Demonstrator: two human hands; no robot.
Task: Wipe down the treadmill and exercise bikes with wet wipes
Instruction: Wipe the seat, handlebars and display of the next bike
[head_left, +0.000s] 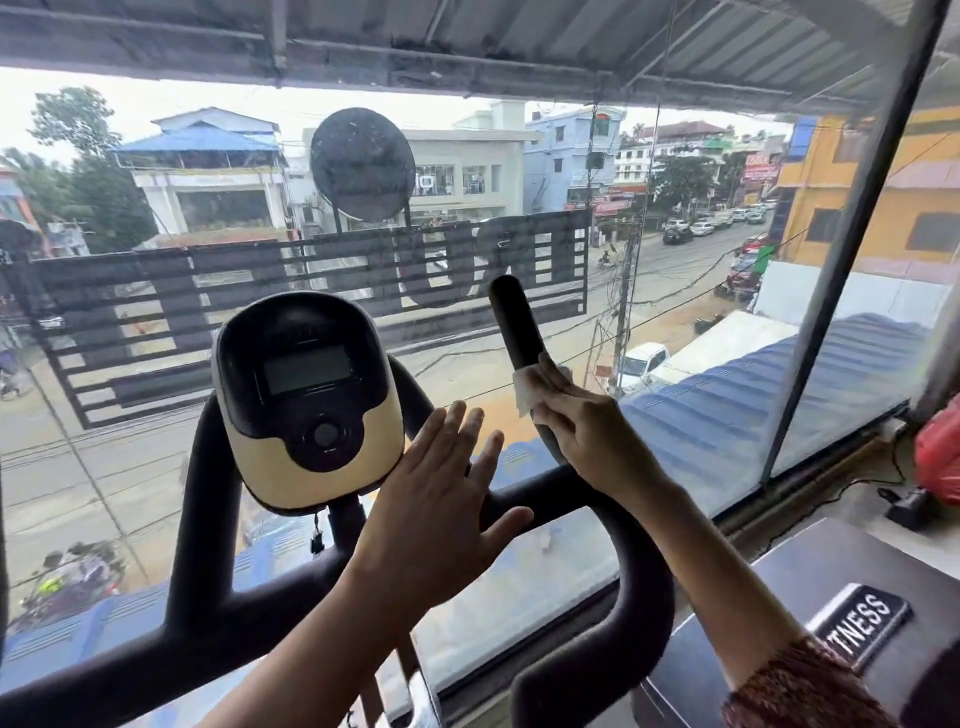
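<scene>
Two hands, R hand (582, 431) grip clamped on wet wipe (524, 389) round handlebar (514, 322), L hand (436, 499) fingers apart

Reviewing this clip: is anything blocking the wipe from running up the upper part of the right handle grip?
Nothing visible does. The right hand holds the wet wipe against the handle grip, and the grip above it is bare to its tip. The left hand, open, sits lower beside the console, clear of that path.
</scene>
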